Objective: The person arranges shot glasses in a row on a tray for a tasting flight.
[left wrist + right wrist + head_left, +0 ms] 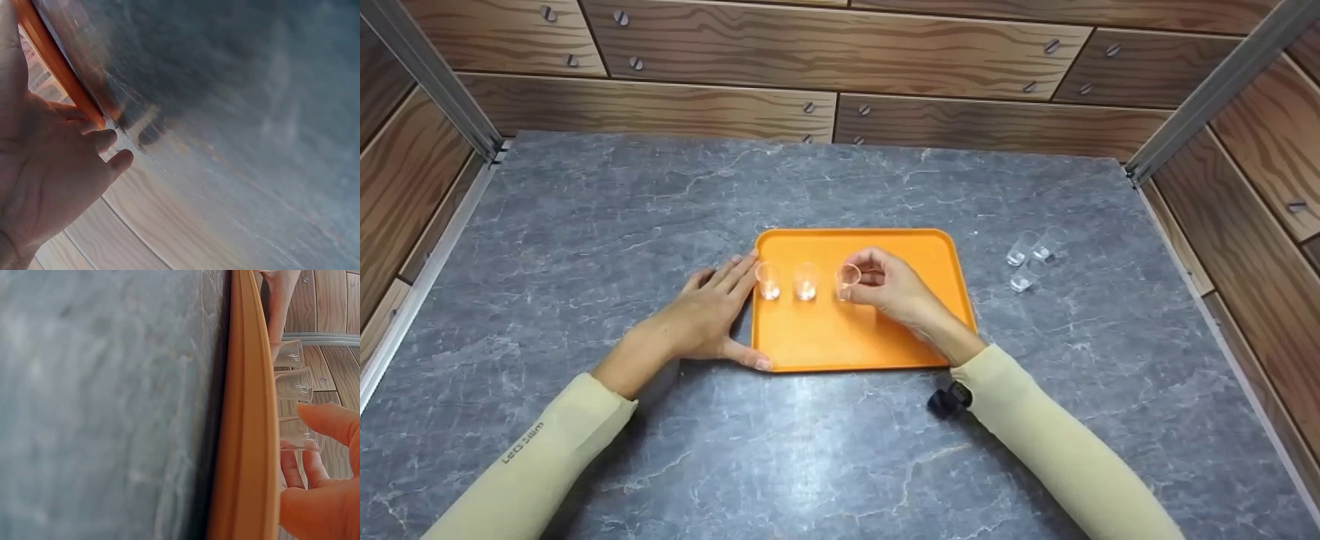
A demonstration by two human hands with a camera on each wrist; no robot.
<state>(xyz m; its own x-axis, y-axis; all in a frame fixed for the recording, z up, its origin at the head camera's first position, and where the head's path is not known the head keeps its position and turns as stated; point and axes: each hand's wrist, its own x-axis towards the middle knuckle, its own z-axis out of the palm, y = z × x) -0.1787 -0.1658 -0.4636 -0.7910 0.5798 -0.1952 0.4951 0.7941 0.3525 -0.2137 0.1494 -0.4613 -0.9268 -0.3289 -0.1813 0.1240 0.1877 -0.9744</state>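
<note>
An orange tray (847, 345) lies on the grey marbled tabletop. Three small clear shot glasses stand in a row across it: a left one (769, 285), a middle one (806, 285) and a right one (848, 279). My right hand (889, 285) reaches over the tray and holds the right glass between thumb and fingers; the right wrist view shows this glass (295, 433) upright, low over the tray. My left hand (709, 315) rests along the tray's left edge, fingers straight, thumb at the near left corner. In the left wrist view its fingertips pass the orange rim (67, 79).
Three more clear glasses stand close together on the tabletop to the right of the tray: a left one (1021, 249), a right one (1046, 246) and a nearer one (1024, 279). Wood-patterned panels (840, 52) and metal posts (439, 79) enclose the table.
</note>
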